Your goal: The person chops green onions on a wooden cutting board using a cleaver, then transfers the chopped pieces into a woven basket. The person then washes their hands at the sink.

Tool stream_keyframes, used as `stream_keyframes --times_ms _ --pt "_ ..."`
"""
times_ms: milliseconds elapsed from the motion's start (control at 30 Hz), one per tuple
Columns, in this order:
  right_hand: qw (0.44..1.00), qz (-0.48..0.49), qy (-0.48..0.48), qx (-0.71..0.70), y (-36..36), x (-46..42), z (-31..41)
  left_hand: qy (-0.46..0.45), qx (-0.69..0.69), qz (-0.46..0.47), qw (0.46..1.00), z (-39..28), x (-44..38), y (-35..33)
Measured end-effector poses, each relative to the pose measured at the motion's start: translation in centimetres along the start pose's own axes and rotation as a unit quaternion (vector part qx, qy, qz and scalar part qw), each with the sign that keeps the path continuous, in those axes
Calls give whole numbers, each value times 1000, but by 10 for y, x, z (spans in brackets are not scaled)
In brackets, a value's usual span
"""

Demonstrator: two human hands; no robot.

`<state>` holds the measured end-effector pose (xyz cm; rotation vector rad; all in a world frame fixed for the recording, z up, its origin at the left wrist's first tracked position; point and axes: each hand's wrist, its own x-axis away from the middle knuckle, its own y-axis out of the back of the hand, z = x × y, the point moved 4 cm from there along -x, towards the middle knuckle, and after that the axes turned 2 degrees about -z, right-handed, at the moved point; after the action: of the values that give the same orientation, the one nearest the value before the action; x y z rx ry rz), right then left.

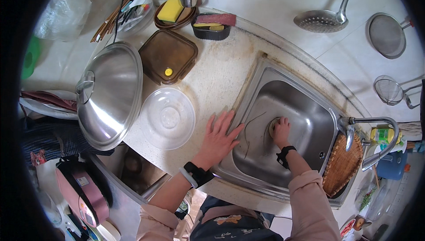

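Note:
My left hand (219, 140) rests palm down with fingers spread at the left rim of the stainless steel sink (307, 108), holding nothing. Inside the basin, my right hand (281, 131) is on the drain strainer or plug (273, 125); the fingers hide most of it, and I cannot tell whether they grip it. Thin dark strands (247, 135) lie on the basin floor left of that hand. A clear plastic bowl or lid (169, 118) stands on the counter to the left of my left hand.
The faucet (375, 120) and a woven basket (343, 164) are at the sink's right. Leftward are a large metal lid (116, 91) and a brown lidded container (169, 55). Behind sit a yellow sponge (170, 10) and a black tray (212, 32). A skimmer (320, 21) hangs on the wall.

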<state>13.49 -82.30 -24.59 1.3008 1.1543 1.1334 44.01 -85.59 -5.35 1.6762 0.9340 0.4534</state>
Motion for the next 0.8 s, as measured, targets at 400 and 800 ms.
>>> stream_keyframes --times_ms 400,800 --pt "857 213 -13 -468 30 38 -12 6 -10 3 1000 -1 -4 -6" --pt "984 -60 121 -117 52 10 -12 10 -18 -9 1000 -6 -8 1"
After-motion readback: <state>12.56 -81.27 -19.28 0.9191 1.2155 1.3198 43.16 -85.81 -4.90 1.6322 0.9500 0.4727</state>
